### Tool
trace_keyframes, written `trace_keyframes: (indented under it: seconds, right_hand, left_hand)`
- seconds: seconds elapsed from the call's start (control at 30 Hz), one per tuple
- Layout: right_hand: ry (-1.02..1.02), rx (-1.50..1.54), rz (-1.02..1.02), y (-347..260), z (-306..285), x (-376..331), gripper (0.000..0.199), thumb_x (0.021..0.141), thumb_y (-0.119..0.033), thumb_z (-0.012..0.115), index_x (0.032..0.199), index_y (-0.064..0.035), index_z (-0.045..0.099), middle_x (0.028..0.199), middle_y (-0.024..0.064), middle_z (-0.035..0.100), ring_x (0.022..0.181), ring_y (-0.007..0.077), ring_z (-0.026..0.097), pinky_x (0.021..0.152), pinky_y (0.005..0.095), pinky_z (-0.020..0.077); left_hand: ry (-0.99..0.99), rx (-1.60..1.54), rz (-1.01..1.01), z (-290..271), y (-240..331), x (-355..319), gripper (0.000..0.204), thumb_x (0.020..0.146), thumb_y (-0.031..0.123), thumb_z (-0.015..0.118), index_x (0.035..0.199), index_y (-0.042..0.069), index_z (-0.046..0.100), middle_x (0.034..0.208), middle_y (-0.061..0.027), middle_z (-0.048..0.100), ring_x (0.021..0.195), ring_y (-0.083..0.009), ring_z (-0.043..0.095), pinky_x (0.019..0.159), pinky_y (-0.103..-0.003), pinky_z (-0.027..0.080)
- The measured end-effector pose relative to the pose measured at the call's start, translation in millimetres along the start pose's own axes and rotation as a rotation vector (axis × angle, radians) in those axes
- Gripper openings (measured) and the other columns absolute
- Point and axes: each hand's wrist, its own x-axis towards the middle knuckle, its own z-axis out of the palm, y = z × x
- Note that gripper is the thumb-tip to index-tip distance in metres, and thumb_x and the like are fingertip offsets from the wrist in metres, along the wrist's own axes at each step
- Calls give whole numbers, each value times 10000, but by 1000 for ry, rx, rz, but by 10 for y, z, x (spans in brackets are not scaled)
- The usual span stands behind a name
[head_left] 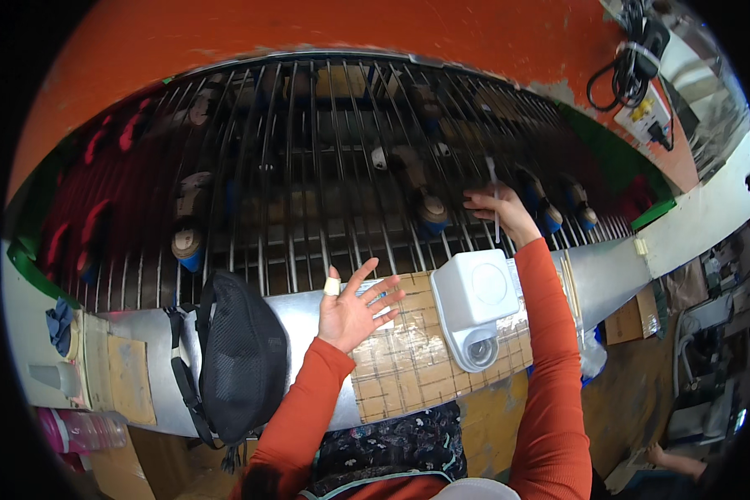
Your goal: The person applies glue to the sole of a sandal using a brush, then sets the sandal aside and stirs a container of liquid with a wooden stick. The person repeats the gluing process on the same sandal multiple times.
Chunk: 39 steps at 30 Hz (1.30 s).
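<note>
The slender stick [491,171] looks plastic, the container [462,292] smooth, glossy plastic, the rods [291,167] shiny metal, the waist bag [242,358] matt mesh cloth, the sheet [408,371] glossy-taped cardboard.

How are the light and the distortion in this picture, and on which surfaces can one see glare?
Head view: deep darkness between the metal bars, with reddish light toward both sides; head view: whitish glare on the metal table, small shiny spots on the taped cardboard; head view: strong fisheye bending, the orange panel having a curved lower edge, and black corners.
</note>
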Motion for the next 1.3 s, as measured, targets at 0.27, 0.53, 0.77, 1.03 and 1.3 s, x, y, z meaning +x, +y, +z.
trace_keyframes:
  seconds: [0.27,0.53,0.77,1.03,1.3]
  right_hand:
    - [107,893,-11,882,14,-154,143,878,-175,640,925,-136,511,1066,171,662,914,240,662,724,313,538]
    - [270,982,-68,1035,-77,-111,136,862,-144,612,759,-126,525,893,80,664,834,171,636,691,286,461]
    - [306,910,-3,999,-63,-123,90,854,-143,618,798,-110,555,899,77,667,822,162,637,700,270,457]
    - [360,848,33,1000,-30,-111,114,829,-149,623,816,-122,514,870,69,665,768,145,634,666,258,447]
    - [426,845,32,1057,-35,-86,128,840,-114,597,903,-101,486,864,93,649,766,172,637,634,268,454]
  left_hand:
    - [-36,-178,-22,-56,28,-20,755,885,707,378,1438,193,371,1369,-245,455,1215,-424,483,998,-554,386]
    - [-132,-223,-62,-111,37,-33,705,898,686,377,1444,241,378,1424,-210,418,1301,-406,403,1087,-590,251]
    - [-122,-215,-62,-152,31,-66,680,899,670,399,1432,247,398,1404,-192,451,1281,-390,432,1098,-576,244]
    - [-140,-216,-59,-149,8,-84,653,913,638,410,1433,243,402,1404,-166,456,1278,-369,435,1107,-552,246]
    - [-127,-196,-52,-170,4,-99,649,908,636,429,1434,256,401,1399,-152,465,1258,-354,454,1073,-504,300]
